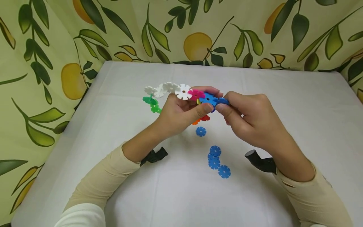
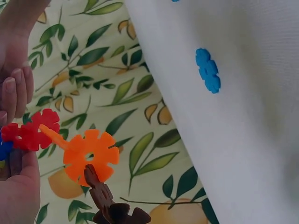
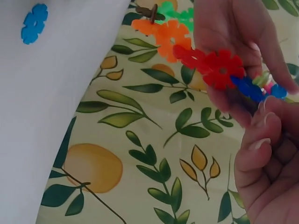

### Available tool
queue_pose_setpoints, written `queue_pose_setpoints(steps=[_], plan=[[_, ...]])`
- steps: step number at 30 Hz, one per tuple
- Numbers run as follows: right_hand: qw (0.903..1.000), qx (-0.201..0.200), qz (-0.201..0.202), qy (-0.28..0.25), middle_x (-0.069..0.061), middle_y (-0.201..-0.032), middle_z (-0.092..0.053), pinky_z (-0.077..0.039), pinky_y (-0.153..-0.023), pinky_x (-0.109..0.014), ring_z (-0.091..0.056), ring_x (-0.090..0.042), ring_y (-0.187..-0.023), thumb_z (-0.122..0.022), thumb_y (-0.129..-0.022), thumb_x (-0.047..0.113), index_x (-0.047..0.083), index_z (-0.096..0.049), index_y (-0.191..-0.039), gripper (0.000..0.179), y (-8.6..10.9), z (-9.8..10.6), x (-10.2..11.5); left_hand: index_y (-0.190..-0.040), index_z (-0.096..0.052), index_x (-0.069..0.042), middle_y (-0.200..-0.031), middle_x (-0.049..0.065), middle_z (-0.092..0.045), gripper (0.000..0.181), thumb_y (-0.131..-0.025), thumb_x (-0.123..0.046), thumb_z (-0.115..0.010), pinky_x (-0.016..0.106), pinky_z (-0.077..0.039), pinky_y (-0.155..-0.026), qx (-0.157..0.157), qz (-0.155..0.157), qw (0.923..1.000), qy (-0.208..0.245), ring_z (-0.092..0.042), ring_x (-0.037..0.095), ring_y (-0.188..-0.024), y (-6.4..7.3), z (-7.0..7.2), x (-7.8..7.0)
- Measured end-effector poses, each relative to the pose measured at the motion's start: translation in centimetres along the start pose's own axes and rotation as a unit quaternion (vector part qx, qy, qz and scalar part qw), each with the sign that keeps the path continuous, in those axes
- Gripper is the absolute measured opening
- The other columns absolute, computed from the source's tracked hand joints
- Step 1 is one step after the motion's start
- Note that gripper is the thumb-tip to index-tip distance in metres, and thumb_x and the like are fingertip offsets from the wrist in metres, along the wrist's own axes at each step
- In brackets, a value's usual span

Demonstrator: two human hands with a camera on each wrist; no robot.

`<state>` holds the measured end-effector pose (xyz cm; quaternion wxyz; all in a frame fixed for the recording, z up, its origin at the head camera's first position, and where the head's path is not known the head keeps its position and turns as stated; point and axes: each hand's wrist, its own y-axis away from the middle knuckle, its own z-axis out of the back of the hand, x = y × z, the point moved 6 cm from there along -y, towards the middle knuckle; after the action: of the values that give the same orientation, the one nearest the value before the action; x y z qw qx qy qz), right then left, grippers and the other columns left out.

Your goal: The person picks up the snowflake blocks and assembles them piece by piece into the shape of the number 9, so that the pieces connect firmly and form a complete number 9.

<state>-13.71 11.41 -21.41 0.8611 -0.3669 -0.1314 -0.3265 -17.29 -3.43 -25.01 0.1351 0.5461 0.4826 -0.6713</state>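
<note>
A chain of notched snowflake discs is held up over the table, white (image 1: pixel 180 91), pink (image 1: pixel 196 94) and green (image 1: pixel 154 106) in the head view. My left hand (image 1: pixel 182 115) grips it by a blue disc (image 1: pixel 206 100), thumb on the near side. At the chain's blue end, my right hand (image 1: pixel 253 116) pinches another blue disc (image 1: pixel 223 101) between thumb and fingers, edge-on against the first. Below the hands hang red (image 3: pixel 215 77), orange (image 2: pixel 103 151) and brown discs (image 2: pixel 100 193) in the wrist views. Fingers partly hide the joint between the blue discs.
On the white-covered table (image 1: pixel 113 104) lie loose blue discs: one (image 1: pixel 201 131) just below the hands, an overlapping group (image 1: pixel 214 161) nearer, and another (image 1: pixel 224 171) beside it. Black wrist mounts (image 1: pixel 156 155) jut from both forearms. A leaf-and-fruit patterned cloth (image 1: pixel 170 34) hangs behind.
</note>
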Motion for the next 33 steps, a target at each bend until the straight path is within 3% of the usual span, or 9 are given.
queue_pose_setpoints(steps=[12,15,17,19,23,25,26,28,33], plan=[[0.9979,-0.013,-0.041,-0.049,0.012,-0.063,-0.052,-0.036,-0.044,-0.023,-0.047,-0.008,-0.052,-0.065,-0.095,0.000,0.008,-0.058,-0.075,0.023,-0.4,-0.9,-0.7,-0.124,-0.059,0.012,-0.114,0.018,-0.068,0.028,-0.096,0.011,-0.055,0.045,-0.055,-0.088,-0.012,0.034,0.9991,-0.024,-0.067,0.033,-0.103,-0.2,0.7,0.4],[0.9951,0.019,-0.075,-0.061,0.010,-0.065,-0.055,-0.036,-0.044,-0.026,-0.048,-0.011,-0.053,-0.068,-0.096,0.006,0.010,-0.060,-0.077,0.020,-0.5,-1.0,-1.4,-0.126,-0.057,0.009,-0.110,0.017,-0.068,0.026,-0.102,0.002,-0.051,0.042,-0.055,-0.090,-0.034,0.067,0.9967,-0.031,-0.067,0.031,-0.102,-0.2,1.1,0.7],[0.9889,0.081,-0.113,-0.054,0.008,-0.067,-0.058,-0.038,-0.047,-0.027,-0.050,-0.012,-0.056,-0.070,-0.096,0.016,0.013,-0.065,-0.082,0.016,-0.4,-1.3,-2.1,-0.130,-0.055,0.006,-0.112,0.017,-0.067,0.028,-0.105,-0.004,-0.048,0.041,-0.054,-0.092,-0.057,0.092,0.9940,-0.021,-0.067,0.031,-0.103,-0.1,1.4,0.9],[0.9730,0.177,-0.145,-0.026,0.008,-0.069,-0.059,-0.043,-0.051,-0.028,-0.052,-0.012,-0.060,-0.072,-0.095,0.024,0.015,-0.069,-0.089,0.012,0.0,-2.1,-2.9,-0.132,-0.054,0.002,-0.113,0.018,-0.067,0.030,-0.106,-0.012,-0.049,0.039,-0.054,-0.093,-0.097,0.130,0.9868,0.002,-0.068,0.031,-0.103,0.0,1.9,1.3],[0.9033,0.386,-0.181,0.048,0.006,-0.079,-0.062,-0.050,-0.060,-0.029,-0.057,-0.012,-0.069,-0.075,-0.092,0.026,0.015,-0.071,-0.109,0.020,1.7,-4.7,-4.3,-0.132,-0.057,-0.002,-0.115,0.018,-0.066,0.034,-0.106,-0.022,-0.052,0.037,-0.054,-0.093,-0.173,0.192,0.9649,0.046,-0.069,0.030,-0.102,0.2,2.8,2.2],[0.8788,0.434,-0.185,0.074,0.005,-0.082,-0.062,-0.051,-0.062,-0.028,-0.058,-0.013,-0.073,-0.077,-0.090,0.023,0.014,-0.070,-0.113,0.026,2.3,-6.1,-4.8,-0.131,-0.059,-0.003,-0.114,0.018,-0.065,0.033,-0.106,-0.024,-0.053,0.036,-0.054,-0.092,-0.190,0.207,0.9579,0.057,-0.069,0.030,-0.101,0.3,3.0,2.4],[0.8734,0.441,-0.190,0.082,0.004,-0.081,-0.062,-0.051,-0.063,-0.028,-0.058,-0.014,-0.074,-0.078,-0.089,0.022,0.014,-0.070,-0.114,0.027,2.4,-6.6,-5.2,-0.131,-0.059,-0.004,-0.114,0.018,-0.066,0.033,-0.105,-0.024,-0.054,0.036,-0.054,-0.091,-0.193,0.210,0.9565,0.061,-0.069,0.030,-0.100,0.3,3.0,2.4],[0.8799,0.424,-0.195,0.091,0.003,-0.079,-0.062,-0.051,-0.063,-0.030,-0.058,-0.015,-0.074,-0.080,-0.087,0.024,0.012,-0.070,-0.114,0.031,2.2,-7.6,-5.9,-0.131,-0.058,-0.004,-0.113,0.018,-0.066,0.032,-0.105,-0.022,-0.055,0.035,-0.054,-0.091,-0.188,0.208,0.9581,0.062,-0.068,0.030,-0.100,0.3,2.9,2.4],[0.9113,0.361,-0.174,0.092,-0.003,-0.091,-0.065,-0.054,-0.070,-0.034,-0.061,-0.018,-0.080,-0.082,-0.085,0.024,0.009,-0.068,-0.122,0.043,1.6,-9.6,-7.2,-0.132,-0.055,-0.005,-0.109,0.018,-0.067,0.034,-0.099,-0.007,-0.062,0.036,-0.055,-0.090,-0.159,0.195,0.9659,0.062,-0.067,0.031,-0.099,0.2,2.6,2.2]])
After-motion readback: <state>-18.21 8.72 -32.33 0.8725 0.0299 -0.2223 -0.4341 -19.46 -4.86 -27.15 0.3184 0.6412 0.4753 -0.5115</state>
